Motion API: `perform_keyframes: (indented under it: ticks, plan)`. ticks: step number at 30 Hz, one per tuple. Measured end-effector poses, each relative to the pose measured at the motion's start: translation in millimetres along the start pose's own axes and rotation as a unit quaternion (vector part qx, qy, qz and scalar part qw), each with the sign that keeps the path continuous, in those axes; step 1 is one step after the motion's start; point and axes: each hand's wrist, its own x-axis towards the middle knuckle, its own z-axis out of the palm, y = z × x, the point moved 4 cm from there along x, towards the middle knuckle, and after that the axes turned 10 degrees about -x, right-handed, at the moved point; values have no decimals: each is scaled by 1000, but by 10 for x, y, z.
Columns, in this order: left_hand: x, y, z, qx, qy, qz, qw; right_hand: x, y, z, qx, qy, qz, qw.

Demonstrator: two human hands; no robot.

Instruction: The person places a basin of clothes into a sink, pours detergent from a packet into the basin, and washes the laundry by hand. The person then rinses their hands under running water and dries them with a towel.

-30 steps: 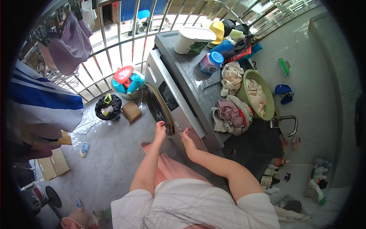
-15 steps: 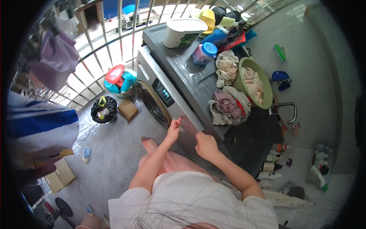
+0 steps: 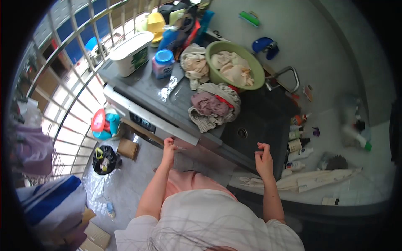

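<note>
left hand (image 3: 168, 151): fingers curled, grip unclear, at the silver box-shaped metal washing machine (image 3: 144, 120) | right hand (image 3: 264, 161): fingers loosely bent, unloaded, near black rectangular sink (image 3: 256, 112) | advisable: knuckles clear of hard edges

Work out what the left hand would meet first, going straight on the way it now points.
Likely the washing machine's silver front, just ahead of the left hand, though depth, and whether they touch, is unclear.
</note>
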Motion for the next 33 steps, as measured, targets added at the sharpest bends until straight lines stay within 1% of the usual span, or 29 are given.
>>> perform_keyframes:
  ticks: [2,3,4,5,7,8,9,10,11,12,13,14,15,16,17,18,20,22,24,25,27,28,29,30,31,32,33]
  plan:
    - [19,31,-4,-16,4,-24,1000,-11,118,-55,58,17,33,998]
    - [1,93,25,-37,10,-30,999,-8,164,-73,58,24,41,997]
    - [12,113,25,-51,27,-31,998,12,202,-67,105,24,46,993]
    - [45,90,-45,-53,12,-38,998,49,269,-63,153,23,48,987]
    - [-17,150,27,-56,64,-38,996,166,485,-52,181,19,51,982]
    - [5,172,118,-52,59,-35,996,246,602,-49,195,15,53,979]
    - [-31,265,180,42,143,14,989,333,697,-62,209,8,54,976]
    - [-90,363,235,135,228,65,962,429,797,-81,214,8,54,975]
    - [-86,395,331,138,230,70,961,545,900,-86,258,-2,58,964]
    - [-57,510,483,142,210,180,950,689,984,-89,303,-12,61,951]
    - [-73,694,744,143,185,290,928,868,1033,-108,308,-13,56,950]
    - [-91,795,1015,154,154,309,926,1057,1069,-119,328,-32,43,943]
    - [-116,892,1358,131,110,335,927,1239,1105,-132,348,-50,32,936]
    - [-74,935,1661,105,79,333,934,1434,1150,-131,353,-49,32,934]
    - [13,985,1948,78,48,330,940,1654,1194,-94,391,-57,57,917]
    - [124,1067,2215,80,37,316,945,1863,1237,-58,428,-65,82,897]
    - [478,1137,2660,87,17,300,950,2231,1262,7,442,-62,65,892]
    - [1013,1155,2894,99,7,303,948,2630,1234,100,459,-59,48,885]
    - [1563,1041,2854,175,82,204,960,2994,1211,203,490,-36,47,869]
    - [1620,1062,2903,184,83,202,958,3166,1180,254,496,-38,53,866]
    - [1744,1061,3017,185,103,137,968,3481,1127,341,512,-32,84,854]
    - [1848,1031,3001,147,96,146,974,3604,1089,413,539,-31,88,837]
    - [1960,1034,2968,156,88,144,973,3714,1048,488,565,-27,91,820]
    - [2102,991,2882,146,76,95,982,3773,993,499,572,-6,112,813]
    - [2191,898,2843,138,66,40,987,3954,1086,743,561,23,125,818]
    - [2199,855,2886,87,68,32,993,4018,1112,813,543,44,147,826]
    - [2440,762,2690,28,57,-5,998,4084,1132,891,480,83,172,856]
